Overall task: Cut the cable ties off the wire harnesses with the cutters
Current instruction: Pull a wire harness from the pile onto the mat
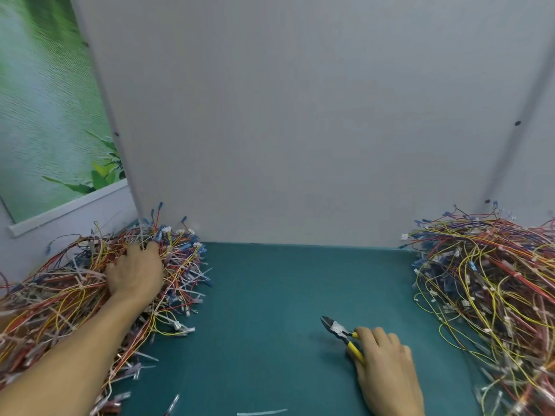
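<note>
Right hand wraps the yellow-handled cutters, blades together, low over the teal mat. Left hand digs curled fingers into the left harness pile; another harness pile sits right.

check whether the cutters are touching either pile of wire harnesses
Apart. The head view shows the cutters, gripped by the right hand, over bare green mat, with open mat between them and both the left pile and the right pile.
</note>
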The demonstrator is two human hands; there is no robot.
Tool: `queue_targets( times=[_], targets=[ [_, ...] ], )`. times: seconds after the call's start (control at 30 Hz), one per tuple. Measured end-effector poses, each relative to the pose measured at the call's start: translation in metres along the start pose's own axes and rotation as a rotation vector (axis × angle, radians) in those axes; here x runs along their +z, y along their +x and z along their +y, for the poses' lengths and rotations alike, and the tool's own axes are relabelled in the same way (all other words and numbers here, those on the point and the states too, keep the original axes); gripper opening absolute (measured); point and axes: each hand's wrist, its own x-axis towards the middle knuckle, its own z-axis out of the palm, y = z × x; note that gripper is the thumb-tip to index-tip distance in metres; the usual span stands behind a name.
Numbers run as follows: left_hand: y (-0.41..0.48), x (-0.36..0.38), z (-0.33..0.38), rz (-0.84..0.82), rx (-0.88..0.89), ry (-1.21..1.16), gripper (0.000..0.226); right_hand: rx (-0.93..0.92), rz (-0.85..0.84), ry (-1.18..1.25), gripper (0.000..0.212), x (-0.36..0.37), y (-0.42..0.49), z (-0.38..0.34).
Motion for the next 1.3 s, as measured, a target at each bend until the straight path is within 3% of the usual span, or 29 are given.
queue_targets(
  times=[0.13, 0.2, 0.3, 0.43, 0.57, 0.73, 0.8, 0.9, 0.93, 1.07, 1.1, 1.13, 1.3],
  targets=[
    [0.01, -0.012, 0.008, -0.041, 0.013, -0.026, 0.009, 0.002, -0.008, 0.007, 0.037, 0.0, -0.001, 0.0],
    [0.014, -0.019, 0.01, -0.132, -0.022, -0.01, 0.025, 0.006, -0.013, 0.011, 0.038, 0.0, -0.001, 0.001],
    [0.016, -0.029, 0.012, -0.142, -0.035, 0.06, 0.026, 0.006, -0.02, 0.009, 0.04, -0.001, 0.0, 0.0],
    [0.026, -0.042, 0.007, -0.032, -0.058, 0.043, 0.016, -0.002, -0.023, 0.004, 0.042, 0.0, 0.001, 0.001],
    [0.03, -0.045, 0.009, 0.114, -0.06, -0.022, 0.029, -0.002, -0.034, -0.006, 0.043, 0.001, 0.001, 0.001],
    [0.018, -0.031, 0.019, -0.131, -0.096, -0.024, 0.021, 0.005, -0.034, 0.007, 0.04, 0.001, 0.0, 0.001],
    [0.022, -0.033, 0.023, -0.016, -0.061, -0.099, 0.02, -0.003, -0.032, 0.001, 0.042, 0.0, 0.0, 0.001],
    [0.03, -0.045, 0.023, 0.289, -0.114, -0.25, 0.025, -0.018, -0.021, -0.005, 0.044, 0.0, 0.002, 0.0],
    [0.031, -0.048, 0.02, 0.294, -0.154, -0.264, 0.024, -0.019, -0.019, -0.001, 0.043, 0.0, 0.002, 0.001],
    [0.027, -0.049, 0.007, -0.124, -0.172, -0.05, 0.027, -0.018, -0.021, -0.004, 0.043, 0.0, 0.002, 0.001],
    [0.025, -0.055, 0.007, -0.154, -0.159, -0.006, 0.028, -0.021, -0.02, -0.004, 0.043, 0.0, 0.002, 0.001],
    [0.027, -0.061, 0.007, -0.102, -0.137, -0.01, 0.026, -0.022, -0.022, -0.002, 0.043, 0.0, 0.002, 0.001],
    [0.044, -0.097, 0.003, 0.472, -0.1, -0.236, 0.023, -0.012, -0.018, -0.004, 0.042, 0.0, 0.002, 0.0]
  ],
)
